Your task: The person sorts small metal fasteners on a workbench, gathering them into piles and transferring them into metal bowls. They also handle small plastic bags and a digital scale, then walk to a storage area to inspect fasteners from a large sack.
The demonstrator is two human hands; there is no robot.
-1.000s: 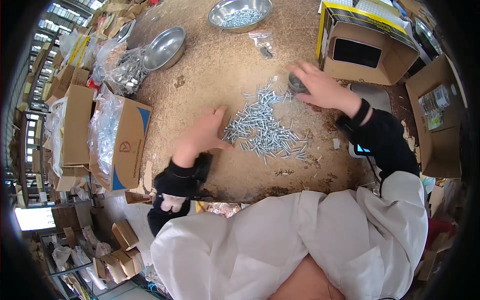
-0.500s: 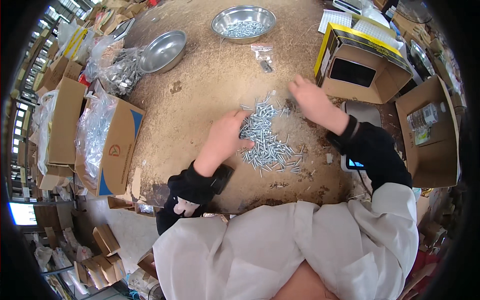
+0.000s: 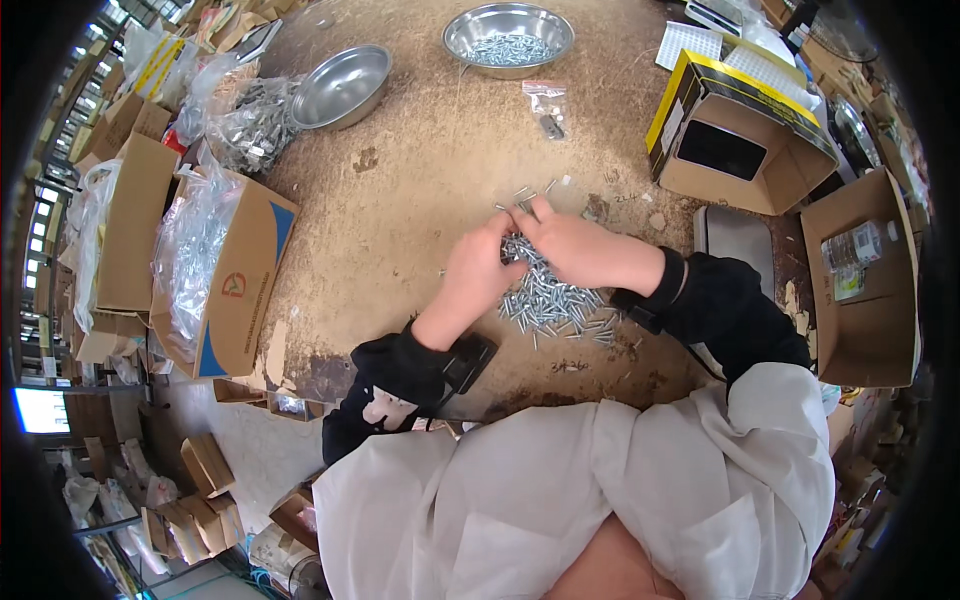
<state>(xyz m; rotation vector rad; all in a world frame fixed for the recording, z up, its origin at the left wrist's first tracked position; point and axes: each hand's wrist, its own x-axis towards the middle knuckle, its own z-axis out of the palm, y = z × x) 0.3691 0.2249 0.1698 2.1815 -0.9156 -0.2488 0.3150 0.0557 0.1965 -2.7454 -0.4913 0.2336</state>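
Screw pile: a heap of small silver screws (image 3: 552, 298) lies on the worn brown table (image 3: 420, 180), right in front of the person.
Left hand: the left hand (image 3: 478, 268) rests on the pile's left edge, fingers curled down into the screws; whether it pinches any, I cannot tell.
Right hand: the right hand (image 3: 580, 248) lies over the pile's far side, its fingertips meeting those of the left hand; its grip is hidden.
Loose screws: a few strays (image 3: 520, 195) lie just beyond the pile.
Bowls: a steel bowl with screws (image 3: 508, 38) and an empty steel bowl (image 3: 342, 86) stand well beyond the pile.
Boxes: an open yellow-edged carton (image 3: 735, 130) stands right of the pile; a bag-filled carton (image 3: 225, 270) left of it.
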